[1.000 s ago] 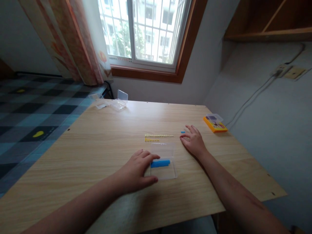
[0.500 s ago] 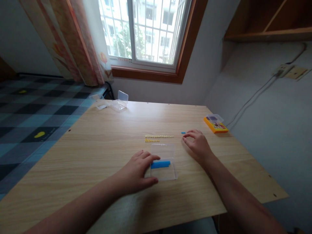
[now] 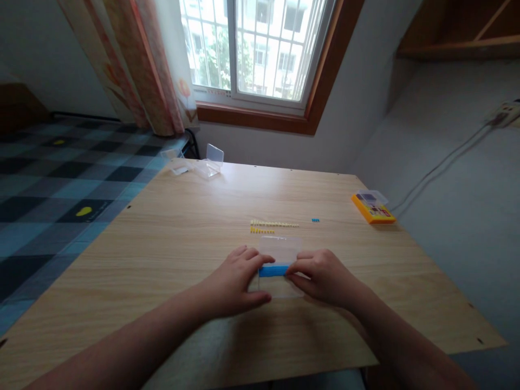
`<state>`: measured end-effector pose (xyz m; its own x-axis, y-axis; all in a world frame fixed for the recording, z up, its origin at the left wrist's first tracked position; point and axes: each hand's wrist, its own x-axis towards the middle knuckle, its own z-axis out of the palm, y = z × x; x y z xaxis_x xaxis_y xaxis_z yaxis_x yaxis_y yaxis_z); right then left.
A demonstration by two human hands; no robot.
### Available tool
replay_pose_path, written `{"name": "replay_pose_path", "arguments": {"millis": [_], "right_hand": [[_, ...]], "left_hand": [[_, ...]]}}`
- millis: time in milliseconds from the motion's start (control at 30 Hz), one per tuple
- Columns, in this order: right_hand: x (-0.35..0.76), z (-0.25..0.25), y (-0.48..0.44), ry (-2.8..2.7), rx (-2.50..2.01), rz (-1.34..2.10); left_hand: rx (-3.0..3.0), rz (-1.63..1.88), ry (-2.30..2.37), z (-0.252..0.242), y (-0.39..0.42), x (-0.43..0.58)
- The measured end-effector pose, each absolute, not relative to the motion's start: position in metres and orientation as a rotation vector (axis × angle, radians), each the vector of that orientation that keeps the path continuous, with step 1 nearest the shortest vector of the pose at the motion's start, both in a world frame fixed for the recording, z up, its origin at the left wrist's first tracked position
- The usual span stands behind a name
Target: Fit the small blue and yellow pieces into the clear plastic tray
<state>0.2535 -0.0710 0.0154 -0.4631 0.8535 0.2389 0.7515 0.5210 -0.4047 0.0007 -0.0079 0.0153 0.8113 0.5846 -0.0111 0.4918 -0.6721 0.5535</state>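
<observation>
The left hand [image 3: 234, 279] spreads open against a clear plastic box [image 3: 281, 249]; the right hand [image 3: 324, 275] pinches beside blue strips [image 3: 272, 271], its hold unclear.

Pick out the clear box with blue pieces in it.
The near box, between the left hand and right hand; blue pieces lie in it, while the two far-left boxes show none.

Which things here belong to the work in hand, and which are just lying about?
Likely part of the work:
left hand at the open clear case
right hand at the blue strip inside
small blue pieces, pale row, yellow row beyond the case

Apparently lying about:
two clear boxes, far left
orange box, far right
</observation>
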Motion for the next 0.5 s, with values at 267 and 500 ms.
{"name": "replay_pose_path", "arguments": {"millis": [267,500], "right_hand": [[0.246,0.016,-0.076,-2.478,-1.386,0.415],[0.257,0.027,-0.076,-2.448,-1.385,0.470]], "left_hand": [[2.442,0.235,0.785,0.015,-0.008,0.001],[2.434,0.246,0.783,0.013,-0.007,0.001]]}}
